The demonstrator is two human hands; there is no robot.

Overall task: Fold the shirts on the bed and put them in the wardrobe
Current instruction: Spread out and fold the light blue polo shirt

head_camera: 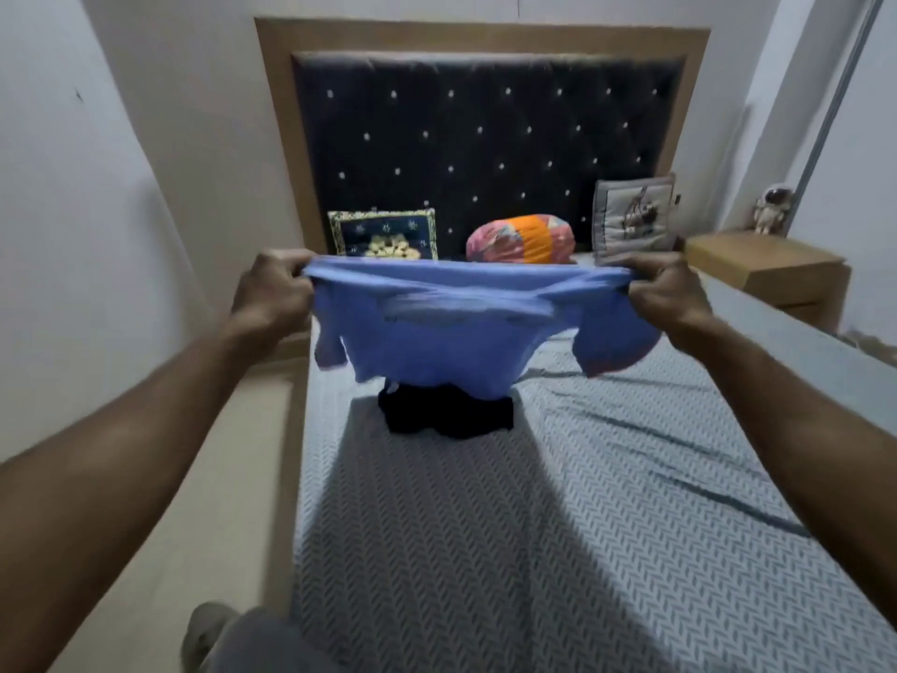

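A blue shirt hangs stretched in the air above the bed, blurred by motion. My left hand grips its upper left corner and my right hand grips its upper right corner. Both short sleeves dangle below the hands. A black shirt lies crumpled on the grey patterned sheet, partly hidden behind the hem of the blue shirt. No wardrobe appears in this view.
At the head of the bed stand a dark embroidered cushion, an orange and pink bundle and a grey cushion against the black headboard. A wooden nightstand with a figurine stands right.
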